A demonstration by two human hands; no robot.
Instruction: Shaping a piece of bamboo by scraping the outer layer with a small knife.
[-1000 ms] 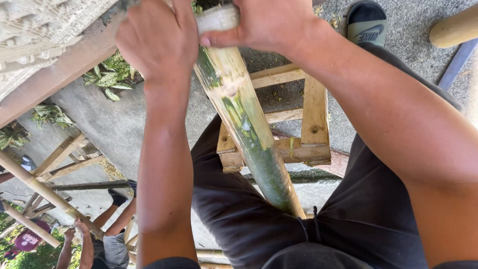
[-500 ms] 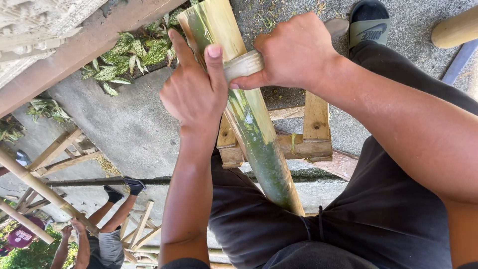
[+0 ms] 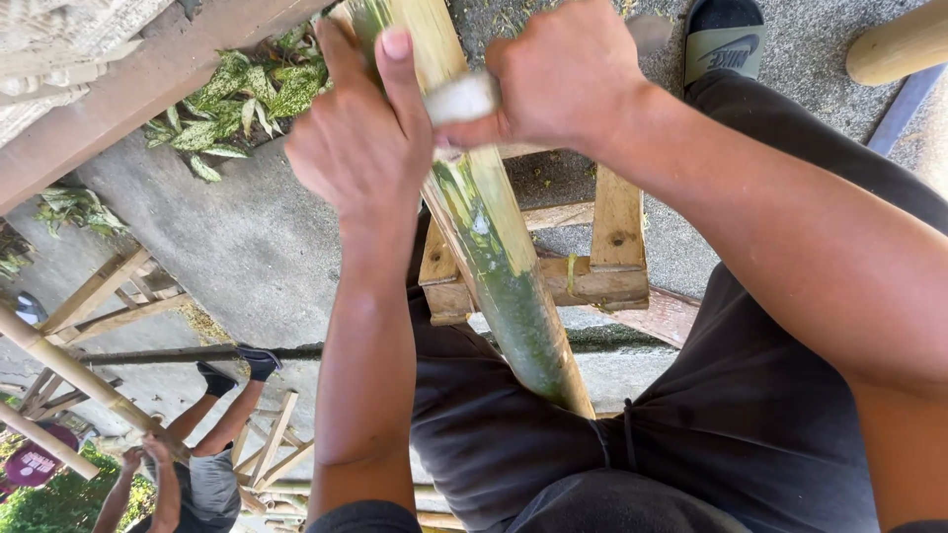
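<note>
Presently on record, one seated person at work on a bamboo pole.

Item: bamboo pole. Long, green where the skin remains, pale yellow where it is stripped. Runs from the lap up and away between both hands, crossing above a small wooden frame on the concrete ground.

Item: right hand. Closed in a fist round a pale tool handle, held against the pole's upper part. Whether a blade is fitted cannot be told; it is hidden behind the hands.

Item: left hand. Fingers extended, thumb raised, pressed against the pole's left side just beside the tool; bracing more than gripping.

Item: surroundings. Green leaves heaped by a wooden beam; second person with bamboo frames at lower left, well apart.

Step, as judged: scraping or shaving the pole's skin, partly done, green left on the lower length.

Next move, as judged: a steady stroke along the pole, left hand bracing clear of the tool's path.
</note>
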